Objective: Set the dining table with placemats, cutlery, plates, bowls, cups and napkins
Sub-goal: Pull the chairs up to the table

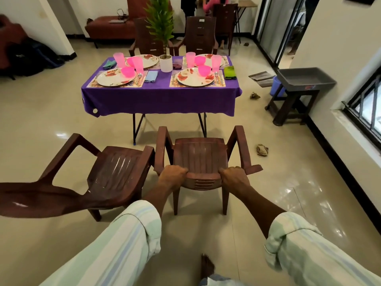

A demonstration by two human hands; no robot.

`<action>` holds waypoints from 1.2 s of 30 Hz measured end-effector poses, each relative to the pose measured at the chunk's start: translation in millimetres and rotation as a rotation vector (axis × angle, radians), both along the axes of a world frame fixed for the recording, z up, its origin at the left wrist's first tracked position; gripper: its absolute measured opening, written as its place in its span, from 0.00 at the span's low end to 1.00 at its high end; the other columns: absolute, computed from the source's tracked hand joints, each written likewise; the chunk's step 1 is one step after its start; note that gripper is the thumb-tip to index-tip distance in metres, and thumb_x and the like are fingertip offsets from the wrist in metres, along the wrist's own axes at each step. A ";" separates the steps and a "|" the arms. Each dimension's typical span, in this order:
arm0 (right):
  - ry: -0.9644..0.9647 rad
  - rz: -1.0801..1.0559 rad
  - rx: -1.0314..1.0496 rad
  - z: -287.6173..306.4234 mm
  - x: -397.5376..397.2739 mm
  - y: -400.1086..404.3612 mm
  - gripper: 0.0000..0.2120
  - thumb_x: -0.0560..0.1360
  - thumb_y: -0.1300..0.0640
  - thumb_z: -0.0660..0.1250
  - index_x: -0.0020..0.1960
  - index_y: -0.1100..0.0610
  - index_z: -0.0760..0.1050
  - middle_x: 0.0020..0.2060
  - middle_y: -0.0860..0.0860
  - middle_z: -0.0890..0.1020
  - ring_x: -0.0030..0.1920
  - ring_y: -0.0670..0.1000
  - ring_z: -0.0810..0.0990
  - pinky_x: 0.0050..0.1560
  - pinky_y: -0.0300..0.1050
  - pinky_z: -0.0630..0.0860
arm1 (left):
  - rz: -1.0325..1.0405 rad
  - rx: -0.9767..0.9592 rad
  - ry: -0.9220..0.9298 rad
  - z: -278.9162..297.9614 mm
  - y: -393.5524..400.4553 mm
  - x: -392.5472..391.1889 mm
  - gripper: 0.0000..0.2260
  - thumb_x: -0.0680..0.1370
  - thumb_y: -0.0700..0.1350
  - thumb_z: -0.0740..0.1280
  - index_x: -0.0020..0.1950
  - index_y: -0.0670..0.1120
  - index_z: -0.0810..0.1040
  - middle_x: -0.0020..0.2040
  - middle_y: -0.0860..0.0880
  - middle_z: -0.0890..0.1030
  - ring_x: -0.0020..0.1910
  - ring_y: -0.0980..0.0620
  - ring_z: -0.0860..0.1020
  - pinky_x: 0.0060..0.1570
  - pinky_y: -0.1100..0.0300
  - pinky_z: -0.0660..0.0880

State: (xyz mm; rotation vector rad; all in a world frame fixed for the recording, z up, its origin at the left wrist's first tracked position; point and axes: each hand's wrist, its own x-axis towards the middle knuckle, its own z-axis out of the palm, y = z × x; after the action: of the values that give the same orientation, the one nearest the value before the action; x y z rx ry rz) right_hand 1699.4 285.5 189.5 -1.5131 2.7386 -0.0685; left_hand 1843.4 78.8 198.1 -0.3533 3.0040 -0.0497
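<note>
A table under a purple cloth [160, 98] stands ahead with several place settings: floral plates [115, 77] on placemats [221, 84], pink bowls [127, 71], pink cups [119, 59], cutlery [216, 76], and folded napkins [151, 76]. In front of me is a brown plastic chair [201, 153], facing the table. My left hand [172, 175] and my right hand [234, 177] both grip the top of its backrest.
A second brown chair [111, 174] stands angled at my left, touching the held one. Two more chairs [201, 34] sit behind the table. A potted plant [166, 60] is on the table. A stool with a grey tray [305, 79] is at the right wall. Rags [262, 150] lie on the floor.
</note>
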 end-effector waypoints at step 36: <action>-0.016 -0.314 0.135 -0.5 -57.2 -46.3 0.16 0.77 0.55 0.63 0.64 0.55 0.72 0.60 0.58 0.77 0.63 0.60 0.72 0.66 0.57 0.65 | 0.181 0.333 -0.035 6.9 -16.9 -64.8 0.37 0.72 0.43 0.68 0.78 0.51 0.54 0.79 0.47 0.54 0.78 0.45 0.48 0.76 0.46 0.46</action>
State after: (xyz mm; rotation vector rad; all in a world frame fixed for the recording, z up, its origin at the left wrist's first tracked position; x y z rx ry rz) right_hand 1642.1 239.2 188.9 -1.0371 2.8746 0.0993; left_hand 1778.6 62.0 205.0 -0.5746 2.8599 0.4477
